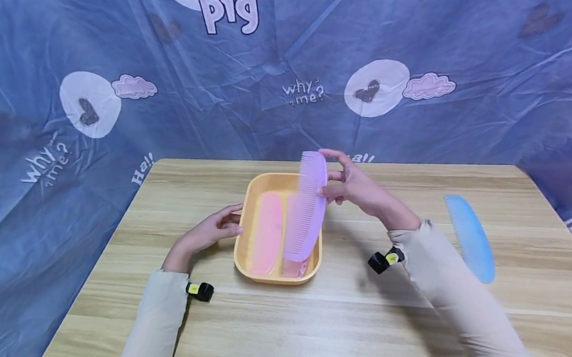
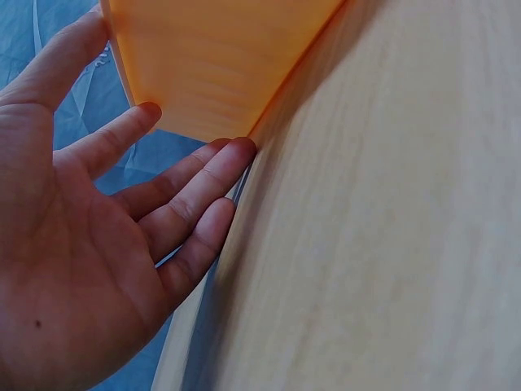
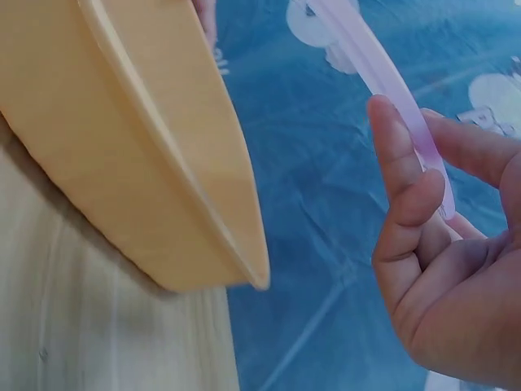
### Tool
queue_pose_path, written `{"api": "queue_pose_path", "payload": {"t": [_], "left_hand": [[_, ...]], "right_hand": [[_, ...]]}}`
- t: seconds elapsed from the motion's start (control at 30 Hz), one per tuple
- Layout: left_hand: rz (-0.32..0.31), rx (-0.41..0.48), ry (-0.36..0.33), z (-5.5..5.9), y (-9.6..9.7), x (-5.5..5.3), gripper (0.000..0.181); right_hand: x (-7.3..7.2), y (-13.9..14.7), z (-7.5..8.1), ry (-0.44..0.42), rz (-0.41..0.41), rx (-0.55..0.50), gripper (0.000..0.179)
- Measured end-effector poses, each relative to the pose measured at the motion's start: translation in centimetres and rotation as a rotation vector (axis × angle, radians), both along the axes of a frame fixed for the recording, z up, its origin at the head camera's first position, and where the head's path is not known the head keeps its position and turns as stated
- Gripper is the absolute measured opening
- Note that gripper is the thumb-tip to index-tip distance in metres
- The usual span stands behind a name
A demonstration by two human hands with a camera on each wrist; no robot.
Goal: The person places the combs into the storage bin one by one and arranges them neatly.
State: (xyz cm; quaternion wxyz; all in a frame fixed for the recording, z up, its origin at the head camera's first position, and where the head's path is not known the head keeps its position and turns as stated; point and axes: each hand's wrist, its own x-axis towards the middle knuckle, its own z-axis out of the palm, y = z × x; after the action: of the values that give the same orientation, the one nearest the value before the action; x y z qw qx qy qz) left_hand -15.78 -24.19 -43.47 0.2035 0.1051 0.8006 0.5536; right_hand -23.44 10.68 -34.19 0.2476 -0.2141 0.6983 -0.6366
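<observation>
My right hand (image 1: 355,189) pinches a purple comb (image 1: 310,207) by its curved spine, fingers on one side and thumb on the other. The comb is held upright above the right half of a yellow-orange container (image 1: 275,280), its teeth facing left. In the right wrist view, the comb (image 3: 383,69) is seen edge-on, apart from the container's wall (image 3: 122,163). My left hand (image 1: 212,230) touches the container's left side with fairly straight fingers. A pink comb-like piece (image 1: 268,229) lies in the left compartment. Another pink piece (image 1: 293,269) in the right one is mostly hidden by the purple comb.
A blue comb (image 1: 470,238) lies on the wooden table (image 1: 332,334) to the right, near my right forearm. A divider runs down the container. Behind the table hangs a blue printed cloth (image 1: 252,99). Each wrist wears a small black camera.
</observation>
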Motion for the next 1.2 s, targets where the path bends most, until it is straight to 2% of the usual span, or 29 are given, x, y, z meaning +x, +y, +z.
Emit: {"api": "queue_pose_path", "payload": {"t": [0.4, 0.6, 0.87, 1.2], "left_hand": [[0.006, 0.006, 0.006, -0.1, 0.0, 0.1, 0.072], [0.006, 0.004, 0.016, -0.3, 0.0, -0.1, 0.072], [0.004, 0.009, 0.011, -0.2, -0.1, -0.2, 0.07], [0.005, 0.03, 0.016, 0.0, 0.2, 0.0, 0.07]], "right_hand": [[0.3, -3.5, -1.3, -0.003, 0.043, 0.006, 0.081], [0.4, -4.5, -1.4, -0.012, 0.06, -0.005, 0.08], [0.7, -5.9, -1.1, 0.002, 0.066, 0.031, 0.079], [0.8, -7.0, -1.7, 0.005, 0.069, 0.097, 0.082]]}}
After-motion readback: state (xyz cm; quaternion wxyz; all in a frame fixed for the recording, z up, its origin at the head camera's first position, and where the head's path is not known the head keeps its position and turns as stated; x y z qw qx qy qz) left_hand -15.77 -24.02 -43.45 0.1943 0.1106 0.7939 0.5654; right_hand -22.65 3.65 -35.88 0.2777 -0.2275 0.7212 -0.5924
